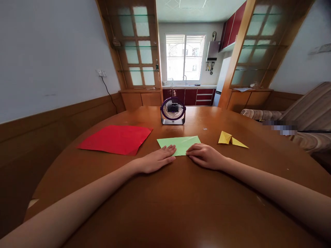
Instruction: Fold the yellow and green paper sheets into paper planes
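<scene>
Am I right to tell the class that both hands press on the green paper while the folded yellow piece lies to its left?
Not quite. In the head view the folded yellow piece lies to the right of the green paper, not the left. The left hand and right hand do both press on its near edge.

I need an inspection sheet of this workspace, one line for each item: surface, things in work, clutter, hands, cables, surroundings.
Surface: round wooden table, glossy, with a few small specks.
Things in work: green paper, folded, lying flat at the middle of the table.
Clutter: red paper sheet to the left; yellow folded paper to the right; small purple desk fan behind the green paper.
Hands: left hand flat, fingertips on the green paper's near edge; right hand curled, pressing the same edge.
Cables: black cord hanging from a wall socket on the left.
Surroundings: kitchen window, red cabinets, striped sofa on the right.
</scene>
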Available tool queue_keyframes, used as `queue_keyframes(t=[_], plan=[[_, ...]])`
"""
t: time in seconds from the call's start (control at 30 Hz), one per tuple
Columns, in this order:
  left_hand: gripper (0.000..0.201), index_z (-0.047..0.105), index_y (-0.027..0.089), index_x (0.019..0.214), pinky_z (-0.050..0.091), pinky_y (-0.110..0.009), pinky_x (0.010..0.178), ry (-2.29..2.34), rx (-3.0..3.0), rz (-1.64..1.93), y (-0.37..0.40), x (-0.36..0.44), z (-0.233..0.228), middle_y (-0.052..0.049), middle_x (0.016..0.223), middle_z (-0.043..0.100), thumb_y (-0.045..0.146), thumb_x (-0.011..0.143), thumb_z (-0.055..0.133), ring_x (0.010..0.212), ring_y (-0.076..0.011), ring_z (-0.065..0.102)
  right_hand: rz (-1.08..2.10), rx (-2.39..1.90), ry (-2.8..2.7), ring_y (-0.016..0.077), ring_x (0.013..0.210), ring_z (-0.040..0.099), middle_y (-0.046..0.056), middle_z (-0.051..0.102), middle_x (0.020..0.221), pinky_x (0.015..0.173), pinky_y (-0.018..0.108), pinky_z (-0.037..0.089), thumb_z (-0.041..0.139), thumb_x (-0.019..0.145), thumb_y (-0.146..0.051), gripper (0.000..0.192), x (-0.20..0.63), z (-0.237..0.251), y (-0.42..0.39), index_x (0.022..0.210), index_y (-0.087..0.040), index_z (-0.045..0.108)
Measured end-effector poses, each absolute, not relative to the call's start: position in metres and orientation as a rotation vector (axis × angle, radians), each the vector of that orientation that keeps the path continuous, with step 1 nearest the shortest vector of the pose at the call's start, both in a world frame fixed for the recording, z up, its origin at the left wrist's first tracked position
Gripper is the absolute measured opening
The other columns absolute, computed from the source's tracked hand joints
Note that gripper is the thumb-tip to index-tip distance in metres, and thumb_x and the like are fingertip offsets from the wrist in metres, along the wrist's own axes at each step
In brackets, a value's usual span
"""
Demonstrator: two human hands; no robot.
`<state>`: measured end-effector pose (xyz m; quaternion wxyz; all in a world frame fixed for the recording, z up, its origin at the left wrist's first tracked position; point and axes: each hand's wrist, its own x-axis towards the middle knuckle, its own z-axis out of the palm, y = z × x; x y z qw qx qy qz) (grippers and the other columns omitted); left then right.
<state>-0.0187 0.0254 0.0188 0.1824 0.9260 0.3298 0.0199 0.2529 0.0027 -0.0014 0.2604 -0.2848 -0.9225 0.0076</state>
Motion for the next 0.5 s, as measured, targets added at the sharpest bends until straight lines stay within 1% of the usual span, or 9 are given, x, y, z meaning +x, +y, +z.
queue_keyframes(t=[0.03,0.13,0.23,0.3,0.37,0.43,0.5], plan=[[0.061,0.018,0.023,0.153,0.015,-0.036,0.120,0.965,2.607,0.062,0.029,-0.023,0.020,0.000,0.158,0.011,0.054,0.100,0.016,0.147,-0.0202,0.011,0.016,-0.771,-2.501,0.0203,0.092,0.065,0.010,0.070,0.100,0.084,0.037,0.054,0.048,0.092,-0.018,0.026,0.253,-0.001,0.003,0.106,-0.019,0.071],[0.061,0.018,0.026,0.153,0.018,-0.038,0.118,1.076,2.624,0.113,0.040,-0.035,0.022,0.001,0.156,0.018,0.056,0.100,0.013,0.146,-0.0218,0.016,0.012,-0.770,-2.505,0.0198,0.092,0.065,0.009,0.070,0.101,0.084,0.036,0.054,0.049,0.092,-0.018,0.026,0.254,-0.002,0.003,0.106,-0.020,0.071],[0.063,0.018,0.027,0.153,0.020,-0.040,0.117,1.144,2.607,0.111,0.048,-0.042,0.023,0.001,0.156,0.022,0.058,0.099,0.012,0.146,-0.0235,0.016,0.014,-0.767,-2.503,0.0198,0.092,0.065,0.009,0.070,0.102,0.084,0.036,0.054,0.049,0.092,-0.018,0.026,0.255,-0.002,0.003,0.107,-0.020,0.071],[0.067,0.017,0.026,0.153,0.020,-0.042,0.117,1.186,2.572,0.097,0.051,-0.042,0.023,0.000,0.156,0.019,0.061,0.097,0.012,0.146,-0.0260,0.014,0.017,-0.762,-2.500,0.0200,0.092,0.065,0.009,0.070,0.102,0.083,0.037,0.054,0.049,0.092,-0.019,0.026,0.255,-0.002,0.003,0.107,-0.020,0.070],[0.072,0.015,0.023,0.154,0.020,-0.042,0.117,1.228,2.518,0.087,0.051,-0.040,0.024,-0.001,0.158,0.012,0.064,0.095,0.012,0.146,-0.0282,0.012,0.019,-0.761,-2.499,0.0202,0.092,0.065,0.009,0.070,0.102,0.083,0.038,0.055,0.049,0.093,-0.019,0.026,0.255,-0.002,0.004,0.108,-0.020,0.070],[0.075,0.010,0.019,0.155,0.019,-0.040,0.117,1.244,2.484,0.085,0.051,-0.038,0.024,-0.003,0.158,0.008,0.065,0.095,0.013,0.146,-0.0275,0.011,0.021,-0.763,-2.506,0.0201,0.093,0.065,0.009,0.070,0.103,0.083,0.037,0.055,0.048,0.093,-0.019,0.027,0.255,-0.002,0.004,0.108,-0.020,0.070],[0.076,0.007,0.016,0.155,0.017,-0.038,0.118,1.257,2.500,0.105,0.053,-0.036,0.022,-0.006,0.158,0.011,0.063,0.095,0.015,0.147,-0.0253,0.010,0.020,-0.764,-2.512,0.0201,0.094,0.065,0.009,0.070,0.104,0.084,0.037,0.055,0.049,0.092,-0.018,0.027,0.255,-0.002,0.004,0.109,-0.020,0.070]])
